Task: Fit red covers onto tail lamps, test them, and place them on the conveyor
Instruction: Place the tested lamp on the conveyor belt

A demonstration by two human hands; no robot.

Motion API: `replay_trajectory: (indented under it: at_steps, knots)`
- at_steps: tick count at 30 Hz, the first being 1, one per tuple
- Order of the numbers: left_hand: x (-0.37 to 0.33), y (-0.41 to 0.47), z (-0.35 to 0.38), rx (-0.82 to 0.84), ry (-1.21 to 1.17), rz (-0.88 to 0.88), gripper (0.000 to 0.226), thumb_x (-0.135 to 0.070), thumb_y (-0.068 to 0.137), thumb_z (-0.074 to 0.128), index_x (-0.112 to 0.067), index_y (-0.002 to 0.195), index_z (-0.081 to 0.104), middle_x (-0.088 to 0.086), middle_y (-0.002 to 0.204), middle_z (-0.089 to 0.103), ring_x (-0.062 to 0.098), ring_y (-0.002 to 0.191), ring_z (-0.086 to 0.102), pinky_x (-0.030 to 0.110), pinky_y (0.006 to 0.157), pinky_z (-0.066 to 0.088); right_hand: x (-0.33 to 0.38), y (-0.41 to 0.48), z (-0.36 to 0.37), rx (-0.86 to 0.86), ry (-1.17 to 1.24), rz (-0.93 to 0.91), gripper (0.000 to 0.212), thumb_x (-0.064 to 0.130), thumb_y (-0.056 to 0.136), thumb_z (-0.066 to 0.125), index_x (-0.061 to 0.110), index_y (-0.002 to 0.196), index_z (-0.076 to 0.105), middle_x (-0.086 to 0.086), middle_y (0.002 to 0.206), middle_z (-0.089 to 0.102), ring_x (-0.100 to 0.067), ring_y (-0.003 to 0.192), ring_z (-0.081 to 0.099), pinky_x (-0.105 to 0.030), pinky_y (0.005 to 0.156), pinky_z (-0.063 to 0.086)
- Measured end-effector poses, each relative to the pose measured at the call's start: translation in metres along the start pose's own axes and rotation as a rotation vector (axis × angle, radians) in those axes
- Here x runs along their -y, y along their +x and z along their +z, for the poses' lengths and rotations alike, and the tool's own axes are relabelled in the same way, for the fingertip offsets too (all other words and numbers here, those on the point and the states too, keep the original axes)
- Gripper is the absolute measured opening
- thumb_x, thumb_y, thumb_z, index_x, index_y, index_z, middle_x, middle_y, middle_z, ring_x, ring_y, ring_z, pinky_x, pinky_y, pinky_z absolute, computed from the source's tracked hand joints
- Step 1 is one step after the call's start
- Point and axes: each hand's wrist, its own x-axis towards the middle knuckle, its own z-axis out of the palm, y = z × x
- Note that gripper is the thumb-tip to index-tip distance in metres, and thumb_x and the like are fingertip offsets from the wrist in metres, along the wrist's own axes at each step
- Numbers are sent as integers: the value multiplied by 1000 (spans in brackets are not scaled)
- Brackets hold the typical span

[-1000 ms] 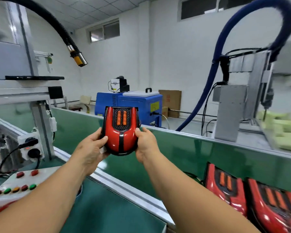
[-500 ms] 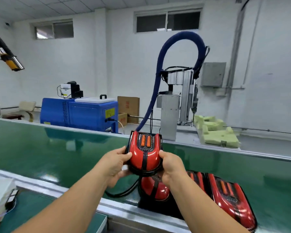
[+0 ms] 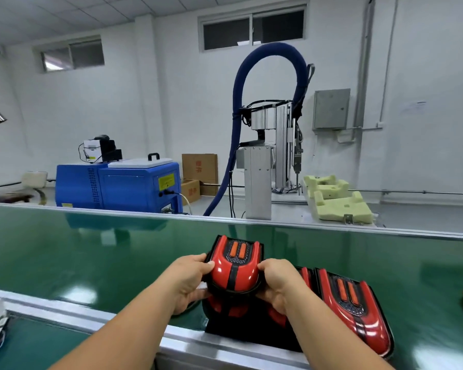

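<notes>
Left hand (image 3: 186, 281) and right hand (image 3: 277, 283) gripping a red tail lamp (image 3: 234, 265) by its sides, just above green conveyor (image 3: 91, 257), another lamp (image 3: 354, 308) beside.

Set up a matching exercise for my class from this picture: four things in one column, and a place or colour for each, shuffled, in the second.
1. held tail lamp
2. blue machine
3. foam blocks
4. dark blue hose

A. arches over the grey metal stand
B. gripped by left hand and right hand over the conveyor belt
C. behind the belt, left
D. pale yellow-green, behind the belt, right

Pairs: 1-B, 2-C, 3-D, 4-A.
</notes>
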Motion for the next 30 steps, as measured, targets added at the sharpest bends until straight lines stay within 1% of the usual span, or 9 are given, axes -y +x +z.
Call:
replay_trajectory:
  at_steps: [4,8,10,13,15,20,23,26,30]
  knots:
    - [-3,6,1,-4,36,-4,51,-6,96,59,-11,145,44,14,127,62,18,87,64,32,54,56,8,7,-7,-28,-268,-43,17,-4,86,43,3,83,58,-16,78,63,-29,70,62,-29,49,53]
    - [-1,8,-2,34,128,-35,52,-7,96,60,-14,144,43,10,123,63,20,96,64,37,59,58,4,13,-14,-103,-758,-206,20,3,77,46,10,60,38,-8,55,45,-23,51,42,-25,46,31]
    - [-1,5,-3,57,209,-80,46,-11,97,59,-18,141,47,6,125,61,18,97,63,35,55,58,-1,14,-16,-148,-899,-282,23,10,79,47,11,59,37,-5,56,45,-23,52,42,-26,48,31]
    - [-1,2,-5,78,333,-107,26,-21,99,56,-20,125,56,1,128,58,12,93,62,33,54,57,-5,15,-16,-194,-931,-332,29,16,84,48,13,58,35,-2,57,43,-20,51,39,-27,47,28]
    - [-1,-1,-7,82,371,-113,14,-26,98,58,-20,111,58,2,136,54,16,108,59,34,57,57,-5,14,-16,-184,-908,-338,32,15,84,49,13,57,33,-2,55,40,-20,50,36,-27,46,26]
    - [5,-4,-13,20,328,-102,46,-44,92,64,-16,128,57,5,146,43,29,131,44,36,54,59,-2,11,-18,-187,-884,-349,33,10,82,50,13,56,31,-3,53,39,-22,49,33,-28,46,24]
    - [4,-6,-18,-10,295,-112,38,-42,95,60,-14,120,57,9,149,39,29,129,43,37,49,57,-1,10,-18,-185,-901,-343,33,9,83,50,12,57,31,-5,54,40,-22,50,34,-29,46,24]
    - [2,-5,-25,-69,282,-79,50,-41,97,56,-13,137,46,7,152,37,28,133,43,36,46,56,1,9,-20,-197,-928,-342,30,10,86,50,10,59,37,-8,57,49,-23,52,40,-28,46,27]
    - [3,-4,-29,-129,275,-51,45,-39,100,52,-15,137,47,7,150,40,24,132,45,34,52,55,6,6,-19,-261,-946,-412,35,10,88,52,10,57,35,-5,54,44,-21,49,37,-25,44,28]
